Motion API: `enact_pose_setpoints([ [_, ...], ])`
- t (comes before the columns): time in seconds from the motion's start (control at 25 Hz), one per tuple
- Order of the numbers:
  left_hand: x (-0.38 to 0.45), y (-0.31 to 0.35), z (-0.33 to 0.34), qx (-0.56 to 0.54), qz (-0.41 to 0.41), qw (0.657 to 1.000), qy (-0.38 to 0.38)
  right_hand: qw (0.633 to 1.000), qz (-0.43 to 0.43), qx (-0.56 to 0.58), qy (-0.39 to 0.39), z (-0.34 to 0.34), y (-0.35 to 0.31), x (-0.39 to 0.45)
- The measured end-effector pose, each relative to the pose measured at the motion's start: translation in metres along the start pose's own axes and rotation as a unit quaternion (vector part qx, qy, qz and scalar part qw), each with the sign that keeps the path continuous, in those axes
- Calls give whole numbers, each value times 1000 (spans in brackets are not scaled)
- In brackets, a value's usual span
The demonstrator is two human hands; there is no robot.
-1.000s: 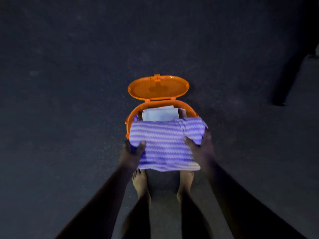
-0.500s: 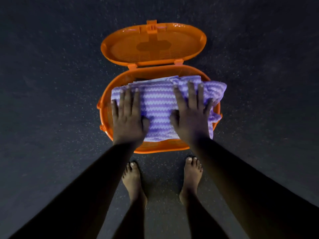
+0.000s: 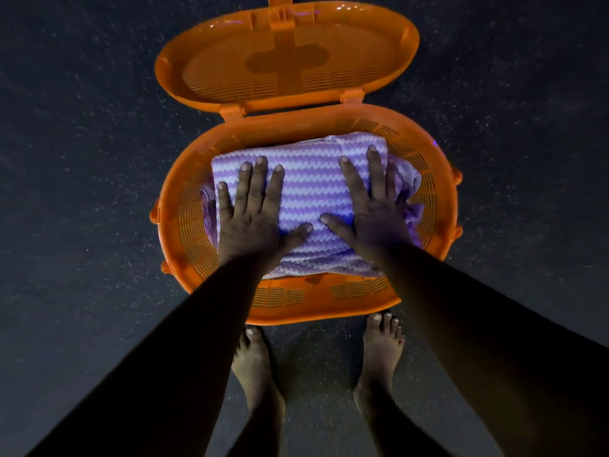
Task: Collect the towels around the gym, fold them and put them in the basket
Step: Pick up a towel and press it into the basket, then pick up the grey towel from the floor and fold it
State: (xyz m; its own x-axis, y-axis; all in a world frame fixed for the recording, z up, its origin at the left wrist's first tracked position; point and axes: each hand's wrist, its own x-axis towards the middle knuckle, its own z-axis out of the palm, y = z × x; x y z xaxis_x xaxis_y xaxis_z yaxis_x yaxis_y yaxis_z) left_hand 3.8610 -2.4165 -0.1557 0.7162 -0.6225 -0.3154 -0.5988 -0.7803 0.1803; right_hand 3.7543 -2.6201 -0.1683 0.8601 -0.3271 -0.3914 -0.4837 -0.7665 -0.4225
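Observation:
A folded purple and white striped towel (image 3: 313,189) lies inside the orange oval basket (image 3: 329,298) on the dark floor. My left hand (image 3: 253,212) presses flat on the towel's left half, fingers straight and spread. My right hand (image 3: 372,206) presses flat on its right half, fingers straight. More purple cloth bunches at the towel's right edge (image 3: 412,189) and left edge (image 3: 208,206) inside the basket. What lies beneath the towel is hidden.
The basket's orange lid (image 3: 286,54) stands open, hinged at the far rim. My two bare feet (image 3: 257,367) (image 3: 379,354) stand just in front of the basket. Dark speckled floor (image 3: 82,192) surrounds it on all sides.
The towel has gone from above the basket's near rim down inside it. My hands let go of its sides and now lie flat on top. The view has dropped closer.

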Motion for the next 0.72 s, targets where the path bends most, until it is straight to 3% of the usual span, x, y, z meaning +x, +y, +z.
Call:
enact_pose_setpoints([
  [0.2,-12,3,-2,-1,-1,1000,23,999,-25,-28,10,-6,-1,-7],
  [0.44,-5,-2,16,5,-2,1000,-2,998,-13,-67,12,15,8,1],
  [0.56,-2,0,-13,11,-19,997,-70,996,43,-54,-48,-9,-13,-3],
  [0.72,-19,20,-104,-10,-42,977,-210,982,108,-3,-158,-80,-48,-36],
])
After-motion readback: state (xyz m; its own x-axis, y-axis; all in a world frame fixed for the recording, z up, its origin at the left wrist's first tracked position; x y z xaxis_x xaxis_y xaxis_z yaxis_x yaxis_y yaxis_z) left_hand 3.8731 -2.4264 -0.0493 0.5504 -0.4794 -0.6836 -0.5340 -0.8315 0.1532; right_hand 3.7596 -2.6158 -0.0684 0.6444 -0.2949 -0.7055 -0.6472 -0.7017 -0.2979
